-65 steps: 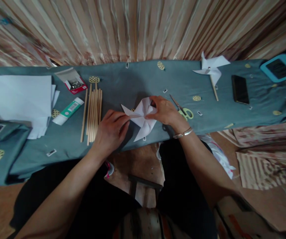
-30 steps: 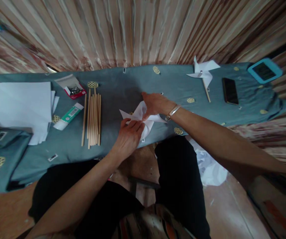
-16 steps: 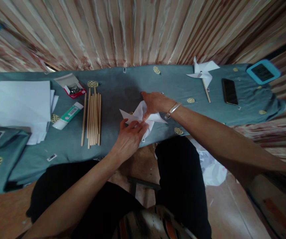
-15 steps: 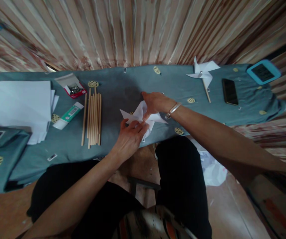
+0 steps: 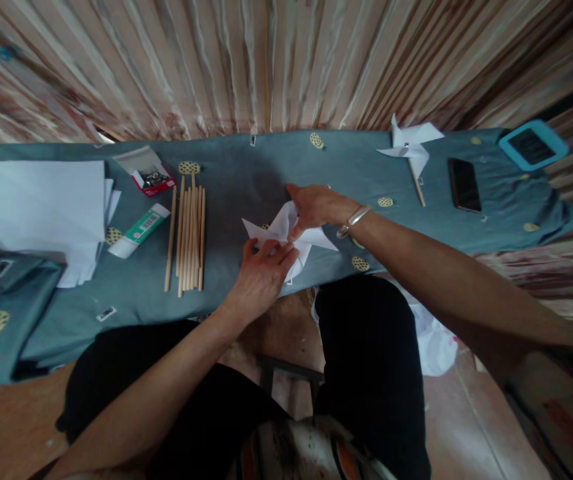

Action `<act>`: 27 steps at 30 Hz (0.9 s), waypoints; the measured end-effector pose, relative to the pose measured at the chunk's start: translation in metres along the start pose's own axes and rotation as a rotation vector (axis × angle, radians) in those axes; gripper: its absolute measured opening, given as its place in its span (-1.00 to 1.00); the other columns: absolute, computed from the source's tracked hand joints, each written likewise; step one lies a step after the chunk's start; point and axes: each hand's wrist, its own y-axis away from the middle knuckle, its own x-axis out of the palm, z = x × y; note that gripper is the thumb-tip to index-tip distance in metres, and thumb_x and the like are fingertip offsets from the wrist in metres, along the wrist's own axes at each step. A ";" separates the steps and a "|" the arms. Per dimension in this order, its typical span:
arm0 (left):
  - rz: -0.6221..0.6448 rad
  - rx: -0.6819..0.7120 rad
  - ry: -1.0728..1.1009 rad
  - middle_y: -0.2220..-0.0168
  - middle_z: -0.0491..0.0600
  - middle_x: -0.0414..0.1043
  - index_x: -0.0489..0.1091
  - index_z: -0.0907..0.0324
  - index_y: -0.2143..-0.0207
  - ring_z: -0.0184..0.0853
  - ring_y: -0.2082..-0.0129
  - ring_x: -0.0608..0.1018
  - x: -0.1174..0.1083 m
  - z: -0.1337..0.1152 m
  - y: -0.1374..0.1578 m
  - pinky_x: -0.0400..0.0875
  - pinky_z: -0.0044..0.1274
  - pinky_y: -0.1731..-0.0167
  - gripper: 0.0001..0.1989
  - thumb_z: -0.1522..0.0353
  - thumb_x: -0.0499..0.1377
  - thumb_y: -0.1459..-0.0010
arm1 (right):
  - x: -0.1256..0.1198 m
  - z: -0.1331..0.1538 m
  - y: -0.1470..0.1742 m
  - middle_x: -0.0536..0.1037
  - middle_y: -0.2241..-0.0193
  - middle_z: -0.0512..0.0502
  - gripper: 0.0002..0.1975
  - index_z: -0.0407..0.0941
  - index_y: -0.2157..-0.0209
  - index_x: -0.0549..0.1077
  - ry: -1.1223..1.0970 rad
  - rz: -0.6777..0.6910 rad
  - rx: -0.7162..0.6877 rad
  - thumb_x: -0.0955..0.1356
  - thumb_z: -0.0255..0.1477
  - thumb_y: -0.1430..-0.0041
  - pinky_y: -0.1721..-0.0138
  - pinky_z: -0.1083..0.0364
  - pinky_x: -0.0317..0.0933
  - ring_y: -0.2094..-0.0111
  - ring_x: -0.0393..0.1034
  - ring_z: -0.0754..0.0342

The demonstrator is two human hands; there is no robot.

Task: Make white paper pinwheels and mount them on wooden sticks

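A white paper pinwheel (image 5: 282, 220) lies in front of me on the cloth, its pointed blades sticking out around my fingers. My left hand (image 5: 265, 270) is closed on its near side, fingertips at the centre. From above, my right hand (image 5: 311, 208), with a silver bracelet at the wrist, presses thumb and fingers against the middle of the paper. Both hands' fingertips meet at the centre and hide what is there. No stick shows on this pinwheel. To the left lies a bundle of wooden sticks (image 5: 191, 233).
Left on the green tablecloth (image 5: 226, 193) are a stack of white paper (image 5: 41, 200), an opened red box (image 5: 154, 180) of small metal pieces and a green-and-white tube (image 5: 139, 231). Right are a pinwheel on a stick (image 5: 411, 148), a phone (image 5: 464, 185) and a blue-framed device (image 5: 534, 145).
The whole view has shifted slightly, moving things a little to the right. Both hands keep their hold on the paper pinwheel, with hardly any change in the fingers.
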 end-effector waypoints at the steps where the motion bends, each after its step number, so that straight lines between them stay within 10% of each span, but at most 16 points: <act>1: 0.003 -0.002 0.000 -0.17 0.06 0.47 0.35 0.17 -0.14 -0.03 -0.10 0.43 -0.001 0.000 0.000 0.19 -0.04 -0.07 -0.64 0.48 -0.02 -0.36 | 0.000 -0.001 0.000 0.50 -0.11 -0.40 0.07 -0.23 -0.30 0.18 -0.003 0.007 -0.004 0.62 -0.19 0.18 -0.05 -0.08 0.32 -0.13 0.42 -0.29; 27: 0.036 -0.027 0.019 -0.14 0.07 0.49 0.37 0.18 -0.13 -0.02 -0.11 0.43 -0.005 -0.004 -0.002 0.15 -0.01 -0.13 -0.64 0.47 -0.02 -0.35 | 0.001 -0.004 0.004 0.56 -0.04 -0.38 0.01 -0.20 -0.31 0.16 -0.044 -0.011 -0.016 0.57 -0.12 0.07 -0.04 -0.10 0.32 -0.10 0.45 -0.29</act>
